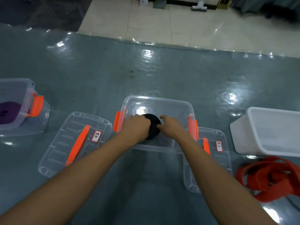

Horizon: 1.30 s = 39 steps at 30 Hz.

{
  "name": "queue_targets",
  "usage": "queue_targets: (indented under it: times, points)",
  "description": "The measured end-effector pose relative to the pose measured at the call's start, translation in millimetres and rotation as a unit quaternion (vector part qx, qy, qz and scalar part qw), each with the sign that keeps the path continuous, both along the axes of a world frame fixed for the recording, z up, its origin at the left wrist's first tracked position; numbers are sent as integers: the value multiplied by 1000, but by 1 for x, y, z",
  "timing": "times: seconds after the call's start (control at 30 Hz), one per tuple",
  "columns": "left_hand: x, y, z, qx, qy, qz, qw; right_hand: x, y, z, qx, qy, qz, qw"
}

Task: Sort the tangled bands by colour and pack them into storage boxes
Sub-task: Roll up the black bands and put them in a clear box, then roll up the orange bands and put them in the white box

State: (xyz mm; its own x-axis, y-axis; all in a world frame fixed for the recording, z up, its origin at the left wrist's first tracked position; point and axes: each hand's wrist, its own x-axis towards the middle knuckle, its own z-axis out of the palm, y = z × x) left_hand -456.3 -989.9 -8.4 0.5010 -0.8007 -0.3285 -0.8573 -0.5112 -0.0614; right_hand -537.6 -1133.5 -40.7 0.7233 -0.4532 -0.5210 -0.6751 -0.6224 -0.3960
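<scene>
A rolled black band [154, 125] sits inside the clear storage box [162, 101] with orange latches at the middle of the table. My left hand [138, 127] rests on the roll's left side with fingers curled over it. My right hand [168, 125] touches its right side, fingers spread. A purple rolled band [9, 111] lies in another clear box [21, 88] at the far left. A loose tangle of red band [269, 177] lies on the table at the lower right.
Two clear lids with orange handles and labels lie flat: one [76, 143] left of the middle box, one [209, 158] right of it. A white tub [266, 132] stands at the right. The table has a glossy grey-green cover; tiled floor lies beyond.
</scene>
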Motion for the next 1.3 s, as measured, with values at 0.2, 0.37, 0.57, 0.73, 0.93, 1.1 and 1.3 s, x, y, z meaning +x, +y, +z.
queue_targets:
  times: [0.2, 0.37, 0.57, 0.73, 0.93, 1.1, 1.3]
  points:
    - [-16, 29, 37, -95, -16, 16, 995, -37, 21, 56, -71, -53, 31, 996]
    - [-36, 69, 51, -128, 2, 3, 992, -81, 61, 90, -116, -82, 66, 988]
    - [-60, 96, 55, -162, 43, -31, 985, -131, 85, 106, -154, -90, 59, 982]
    - [-92, 94, 54, -170, 53, -59, 982, -173, 88, 113, -187, -94, 52, 976]
    - [-145, 65, 59, -170, 61, -68, 981, -236, 69, 110, -183, -98, 40, 977]
    - [-213, 21, 63, -193, 87, -58, 976, -307, 26, 102, -170, -107, 15, 980]
    - [-296, -34, 59, -157, 85, -75, 981, -396, -29, 84, -122, -129, -31, 984]
